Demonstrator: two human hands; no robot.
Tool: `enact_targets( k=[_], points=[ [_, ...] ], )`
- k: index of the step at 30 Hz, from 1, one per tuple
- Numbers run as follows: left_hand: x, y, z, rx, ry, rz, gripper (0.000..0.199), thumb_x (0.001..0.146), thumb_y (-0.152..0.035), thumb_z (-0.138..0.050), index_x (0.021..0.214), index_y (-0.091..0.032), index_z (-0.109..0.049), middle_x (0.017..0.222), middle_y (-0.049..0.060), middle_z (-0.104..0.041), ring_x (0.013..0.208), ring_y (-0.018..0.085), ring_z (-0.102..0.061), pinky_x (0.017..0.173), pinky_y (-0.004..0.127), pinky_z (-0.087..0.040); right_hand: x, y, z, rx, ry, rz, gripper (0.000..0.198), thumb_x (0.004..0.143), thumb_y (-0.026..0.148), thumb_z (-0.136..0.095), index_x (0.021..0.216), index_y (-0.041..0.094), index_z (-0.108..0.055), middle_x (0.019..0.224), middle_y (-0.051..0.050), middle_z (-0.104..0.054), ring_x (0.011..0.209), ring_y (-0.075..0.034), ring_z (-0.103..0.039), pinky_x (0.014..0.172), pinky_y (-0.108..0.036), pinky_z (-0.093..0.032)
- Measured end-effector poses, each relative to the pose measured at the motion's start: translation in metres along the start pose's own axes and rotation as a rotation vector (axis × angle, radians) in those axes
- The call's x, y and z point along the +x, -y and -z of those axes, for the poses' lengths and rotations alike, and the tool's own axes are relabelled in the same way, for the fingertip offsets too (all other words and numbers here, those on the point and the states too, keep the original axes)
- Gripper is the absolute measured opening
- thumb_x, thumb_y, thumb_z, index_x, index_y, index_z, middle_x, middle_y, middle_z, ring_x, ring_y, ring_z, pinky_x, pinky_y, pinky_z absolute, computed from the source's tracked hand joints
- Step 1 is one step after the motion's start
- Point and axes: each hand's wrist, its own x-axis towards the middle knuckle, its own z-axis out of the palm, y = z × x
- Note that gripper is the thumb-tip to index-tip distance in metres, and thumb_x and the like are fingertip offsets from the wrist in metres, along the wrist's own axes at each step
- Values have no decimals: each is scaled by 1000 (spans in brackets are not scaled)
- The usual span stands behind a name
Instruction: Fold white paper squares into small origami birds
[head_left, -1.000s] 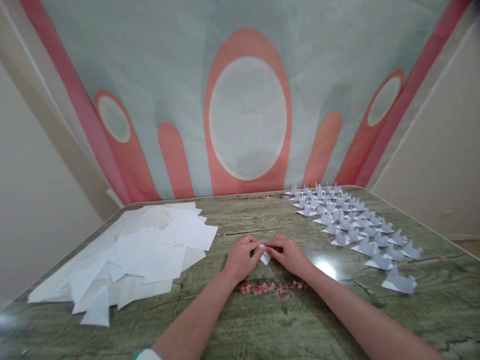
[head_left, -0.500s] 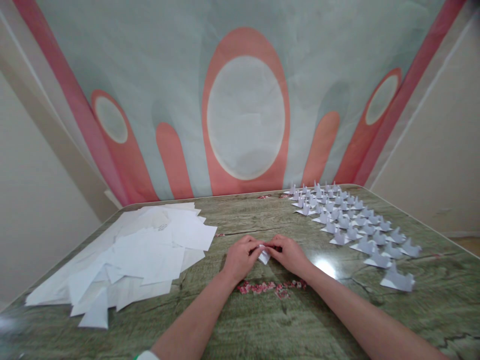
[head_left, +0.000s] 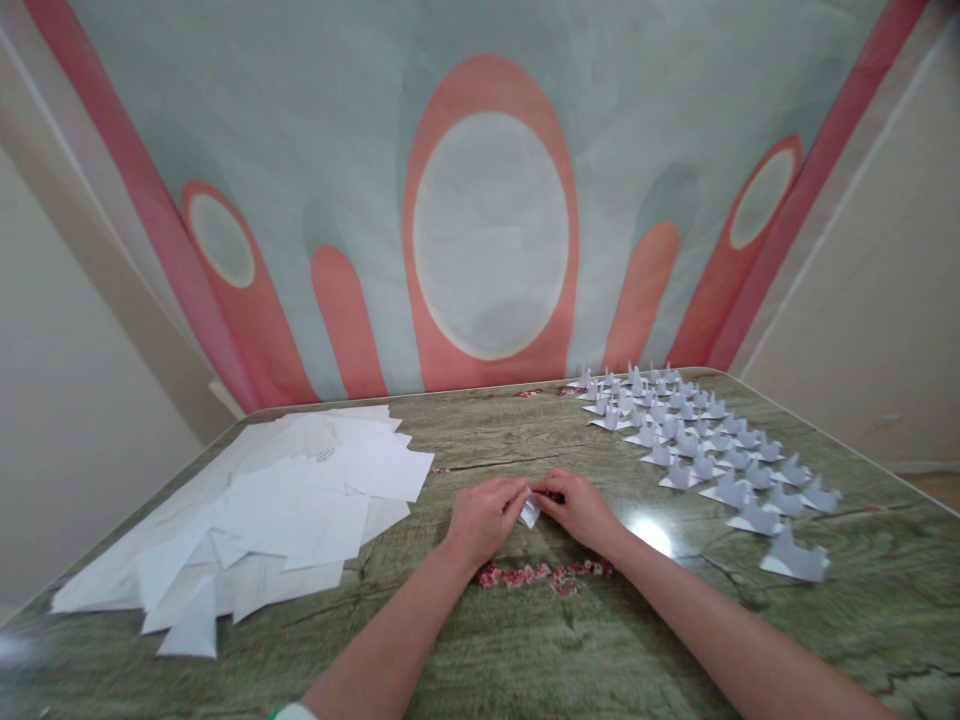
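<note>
Between my hands, low over the middle of the table, is a small folded piece of white paper (head_left: 529,512). My left hand (head_left: 484,515) pinches it from the left, fingers bent together. From the other side my right hand (head_left: 576,508) grips its upper edge between thumb and fingertips. The fingers cover much of the paper, so its full shape cannot be made out. To the right stand several folded white paper birds (head_left: 796,558) in slanting rows.
A spread pile of white paper sheets (head_left: 300,510) lies on the left of the wood-patterned table (head_left: 525,660). One folded triangle of paper (head_left: 193,625) sits at the pile's near edge. Behind the table hangs a grey-green and coral backdrop (head_left: 491,230).
The fingers of my left hand have drawn in and shifted slightly over the folded paper. My right hand stays nearly in place.
</note>
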Motion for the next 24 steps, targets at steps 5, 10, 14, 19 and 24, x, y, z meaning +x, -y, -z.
enact_targets(
  k=[5, 10, 14, 19, 24],
  points=[
    [0, -2, 1, 16, 2, -19, 25, 89, -28, -42, 104, -25, -62, 100, 2, -66, 92, 16, -60, 83, 27, -46, 0, 0, 0, -4, -2, 4, 20, 82, 31, -53, 89, 25, -71, 73, -3, -61, 68, -16, -55, 63, -25, -40],
    [0, 0, 0, 16, -7, -21, 25, 89, -28, -42, 102, -25, -63, 99, 2, -67, 91, 16, -61, 82, 26, -46, 0, 0, 0, -11, 5, 7, 21, 83, 32, -53, 90, 25, -71, 74, -3, -62, 69, -16, -55, 64, -26, -40],
    [0, 1, 1, 13, -15, -22, 25, 89, -29, -42, 100, -25, -63, 99, 1, -67, 91, 15, -61, 81, 26, -47, 0, -1, -1, -16, 10, 5, 21, 83, 32, -53, 92, 26, -71, 74, -3, -61, 69, -16, -55, 63, -25, -40],
    [-1, 1, 0, 9, -24, -20, 24, 89, -29, -42, 99, -26, -64, 97, 0, -68, 89, 15, -62, 80, 25, -47, 0, -1, -1, -24, 12, 7, 21, 83, 30, -53, 93, 26, -71, 74, -2, -61, 69, -16, -55, 63, -25, -39],
    [-1, 2, -2, 2, -29, -20, 23, 89, -28, -43, 97, -26, -65, 97, -2, -68, 90, 15, -61, 77, 24, -46, 0, -2, -2, -33, 12, 9, 20, 82, 28, -54, 92, 26, -71, 74, -2, -61, 69, -15, -55, 62, -24, -38]
  ],
)
